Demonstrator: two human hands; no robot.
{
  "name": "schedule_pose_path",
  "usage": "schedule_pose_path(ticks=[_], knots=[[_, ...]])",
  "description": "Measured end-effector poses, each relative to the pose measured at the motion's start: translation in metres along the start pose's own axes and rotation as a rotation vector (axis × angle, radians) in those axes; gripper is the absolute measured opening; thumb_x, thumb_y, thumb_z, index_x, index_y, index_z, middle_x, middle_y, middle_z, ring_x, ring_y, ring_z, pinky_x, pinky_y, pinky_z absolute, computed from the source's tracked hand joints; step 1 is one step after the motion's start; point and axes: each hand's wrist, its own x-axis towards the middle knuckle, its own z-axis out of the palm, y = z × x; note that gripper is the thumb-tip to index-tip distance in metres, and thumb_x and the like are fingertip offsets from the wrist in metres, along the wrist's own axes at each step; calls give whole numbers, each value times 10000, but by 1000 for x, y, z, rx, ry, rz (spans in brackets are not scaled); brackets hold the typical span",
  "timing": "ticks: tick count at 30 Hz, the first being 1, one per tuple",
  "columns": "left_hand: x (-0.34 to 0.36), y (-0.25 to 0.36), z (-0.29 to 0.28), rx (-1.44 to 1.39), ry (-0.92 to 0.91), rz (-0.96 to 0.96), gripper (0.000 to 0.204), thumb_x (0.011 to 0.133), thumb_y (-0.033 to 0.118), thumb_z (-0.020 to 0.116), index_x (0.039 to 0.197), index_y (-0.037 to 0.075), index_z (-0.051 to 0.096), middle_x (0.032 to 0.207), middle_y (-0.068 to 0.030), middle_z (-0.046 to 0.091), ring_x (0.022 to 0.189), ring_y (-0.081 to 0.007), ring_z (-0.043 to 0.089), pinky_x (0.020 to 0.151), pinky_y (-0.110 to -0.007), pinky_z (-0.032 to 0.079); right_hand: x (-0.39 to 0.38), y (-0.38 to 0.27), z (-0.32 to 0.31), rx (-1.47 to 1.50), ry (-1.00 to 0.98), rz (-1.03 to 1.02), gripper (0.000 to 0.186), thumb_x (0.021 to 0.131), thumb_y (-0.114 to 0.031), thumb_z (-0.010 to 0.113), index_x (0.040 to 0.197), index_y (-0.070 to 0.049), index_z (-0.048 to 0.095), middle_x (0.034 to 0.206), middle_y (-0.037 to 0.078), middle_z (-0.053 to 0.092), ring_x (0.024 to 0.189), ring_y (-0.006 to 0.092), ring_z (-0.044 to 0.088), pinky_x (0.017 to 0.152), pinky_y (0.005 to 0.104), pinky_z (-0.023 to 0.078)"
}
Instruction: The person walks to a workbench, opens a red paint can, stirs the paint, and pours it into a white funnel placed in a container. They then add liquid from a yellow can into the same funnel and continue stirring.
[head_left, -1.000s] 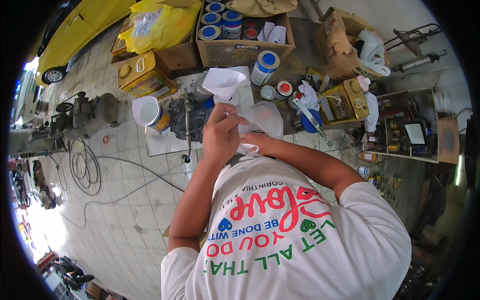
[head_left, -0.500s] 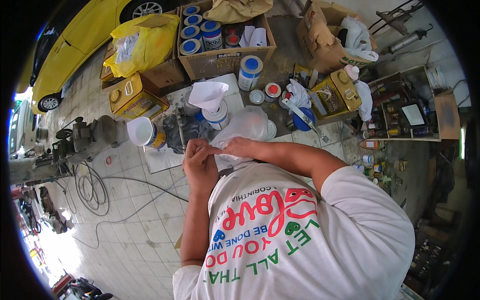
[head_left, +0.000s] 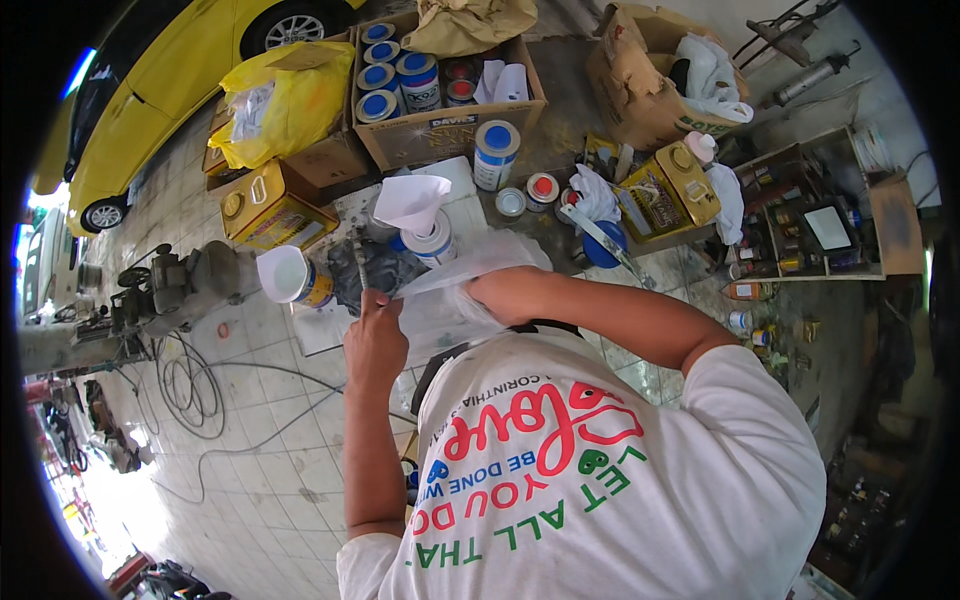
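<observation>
Pinching clear plastic bag (head_left: pixel 455 270) by its edge: left hand (head_left: pixel 376 335), near-left of white can (head_left: pixel 432 250) | right hand (head_left: pixel 500 292): in bag, fingers hidden, grip cannot be told | bag: just person-side of can | paper funnel (head_left: pixel 411 203): atop can | carton (head_left: pixel 400 155) beyond can: blue-lidded cans (head_left: pixel 419 88)

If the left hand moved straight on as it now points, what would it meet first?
Probably the slim metal tool on the dark sheet, just ahead of the left hand, though depth is unclear.
</observation>
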Motion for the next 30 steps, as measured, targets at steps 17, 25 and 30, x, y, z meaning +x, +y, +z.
schedule_pose_path(ticks=[17,25,30], knots=[[-6,96,-8,-76,-19,-12,554,820,161,818,1355,243,697,1366,-126,532,1074,-336,693,821,-448,584,7,268,-108,174,940,433,715,722,-331,910,1338,-106,623,1227,216,711,1115,381,698,950,446,552],[-1,102,23,-155,-67,139,339,802,102,813,1117,227,799,1433,-113,530,1136,-314,682,855,-430,581,86,346,-45,172,840,503,766,744,-387,892,1403,-106,618,1295,224,689,1217,395,652,1035,466,524],[-16,94,26,-220,-37,44,190,786,99,819,965,163,822,1397,-98,567,1100,-298,694,868,-422,576,83,287,-60,168,1005,486,520,849,-291,822,1295,-72,669,1185,194,723,1102,345,694,1000,444,542]])
